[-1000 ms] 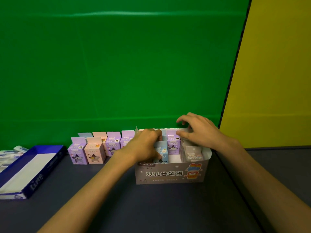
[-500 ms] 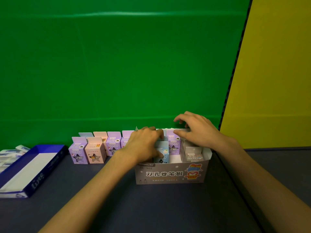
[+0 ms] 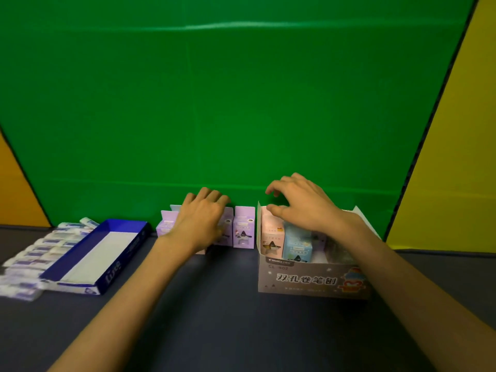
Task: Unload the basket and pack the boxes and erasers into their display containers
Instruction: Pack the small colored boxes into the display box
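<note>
My left hand (image 3: 201, 218) is over the loose boxes (image 3: 243, 228) along the table's (image 3: 214, 318) back edge; grip unclear. Right hand (image 3: 300, 202) hovers over the display box (image 3: 308, 280), fingers loosely spread. Erasers (image 3: 35, 253) beside the blue tray (image 3: 112, 267), left edge.

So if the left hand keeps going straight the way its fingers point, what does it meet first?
The left hand points away from the person at the loose small boxes against the green backdrop. It probably meets those first; it already overlaps them, though contact is unclear.
</note>
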The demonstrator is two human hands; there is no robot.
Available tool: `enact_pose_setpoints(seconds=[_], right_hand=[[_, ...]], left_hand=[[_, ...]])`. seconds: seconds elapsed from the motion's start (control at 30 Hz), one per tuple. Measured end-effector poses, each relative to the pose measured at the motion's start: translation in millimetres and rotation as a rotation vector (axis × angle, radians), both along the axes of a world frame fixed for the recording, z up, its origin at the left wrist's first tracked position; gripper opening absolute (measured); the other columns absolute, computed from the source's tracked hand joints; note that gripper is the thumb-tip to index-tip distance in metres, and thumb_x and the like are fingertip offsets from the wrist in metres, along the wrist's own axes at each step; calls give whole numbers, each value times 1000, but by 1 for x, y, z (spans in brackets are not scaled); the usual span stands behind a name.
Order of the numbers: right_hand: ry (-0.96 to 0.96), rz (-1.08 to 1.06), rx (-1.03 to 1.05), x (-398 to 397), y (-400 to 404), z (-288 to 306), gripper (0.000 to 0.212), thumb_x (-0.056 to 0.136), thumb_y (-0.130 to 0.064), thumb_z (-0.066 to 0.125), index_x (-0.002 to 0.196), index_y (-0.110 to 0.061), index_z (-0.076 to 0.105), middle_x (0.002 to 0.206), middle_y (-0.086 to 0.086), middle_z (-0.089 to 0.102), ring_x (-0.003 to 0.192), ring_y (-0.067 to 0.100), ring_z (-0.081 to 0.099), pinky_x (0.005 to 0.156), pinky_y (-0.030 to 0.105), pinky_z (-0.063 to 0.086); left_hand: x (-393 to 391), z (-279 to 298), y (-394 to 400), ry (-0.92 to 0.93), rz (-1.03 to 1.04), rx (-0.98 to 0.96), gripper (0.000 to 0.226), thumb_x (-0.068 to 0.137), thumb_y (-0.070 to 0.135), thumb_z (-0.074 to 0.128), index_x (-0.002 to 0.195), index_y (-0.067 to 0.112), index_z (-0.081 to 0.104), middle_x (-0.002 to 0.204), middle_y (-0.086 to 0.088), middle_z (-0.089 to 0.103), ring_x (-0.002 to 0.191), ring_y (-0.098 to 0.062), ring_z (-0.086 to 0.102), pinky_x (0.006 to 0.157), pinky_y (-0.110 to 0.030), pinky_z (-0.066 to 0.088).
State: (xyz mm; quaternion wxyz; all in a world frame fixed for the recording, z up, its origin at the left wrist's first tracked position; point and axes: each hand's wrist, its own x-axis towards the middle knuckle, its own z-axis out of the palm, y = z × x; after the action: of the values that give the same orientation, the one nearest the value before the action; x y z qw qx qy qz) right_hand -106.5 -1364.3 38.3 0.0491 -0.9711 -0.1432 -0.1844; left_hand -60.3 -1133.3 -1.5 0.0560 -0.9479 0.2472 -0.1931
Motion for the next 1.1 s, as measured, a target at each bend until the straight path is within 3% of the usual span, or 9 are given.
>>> enact_pose_setpoints(seconds=[0.27, 0.47, 0.63, 0.8, 1.0, 1.1], right_hand=[[30, -42, -28, 4, 27, -8, 40, 93, -40, 58, 130, -24, 57, 126, -1, 63, 118, 19, 48, 94, 39, 43], [38, -83, -66, 13, 44, -5, 41, 92, -38, 59, 129, -23, 58, 123, -1, 64, 117, 19, 48, 94, 40, 43], [91, -121, -135, 25, 59, -4, 42, 90, -38, 63, 128, -19, 60, 119, 2, 67, 117, 24, 53, 94, 40, 45], [145, -135, -252, 36, 72, -9, 29, 84, -32, 68, 109, -16, 67, 98, 4, 67, 99, 26, 57, 75, 32, 35], [125, -192, -352, 43, 84, -11, 27, 79, -35, 78, 90, -14, 65, 85, 2, 60, 100, 25, 50, 81, 37, 34], [168, -207, -393, 43, 88, -13, 39, 73, -46, 83, 81, -16, 59, 86, -1, 55, 99, 22, 44, 88, 40, 36]], left_hand=[[9, -18, 7, -30, -7, 69, 56, 88, 41, 62, 135, 17, 43, 133, -4, 48, 126, -27, 41, 100, -42, 31], [9, -20, 9, -70, -45, 19, 32, 90, 31, 59, 118, 17, 57, 121, -4, 51, 118, -27, 41, 91, -43, 28], [1, -8, 17, -19, -90, -52, 40, 81, 46, 68, 110, 23, 53, 111, 5, 64, 112, -22, 46, 83, -40, 21], [-9, 18, 36, -16, -115, -217, 49, 79, 56, 68, 116, 27, 53, 111, 7, 66, 109, -20, 51, 86, -38, 26], [-9, 33, 63, -13, -96, -391, 47, 80, 54, 71, 114, 26, 55, 111, 6, 65, 105, -23, 56, 88, -38, 38], [-7, 34, 73, -8, -80, -422, 47, 79, 55, 72, 112, 26, 56, 109, 6, 65, 104, -24, 57, 86, -39, 40]])
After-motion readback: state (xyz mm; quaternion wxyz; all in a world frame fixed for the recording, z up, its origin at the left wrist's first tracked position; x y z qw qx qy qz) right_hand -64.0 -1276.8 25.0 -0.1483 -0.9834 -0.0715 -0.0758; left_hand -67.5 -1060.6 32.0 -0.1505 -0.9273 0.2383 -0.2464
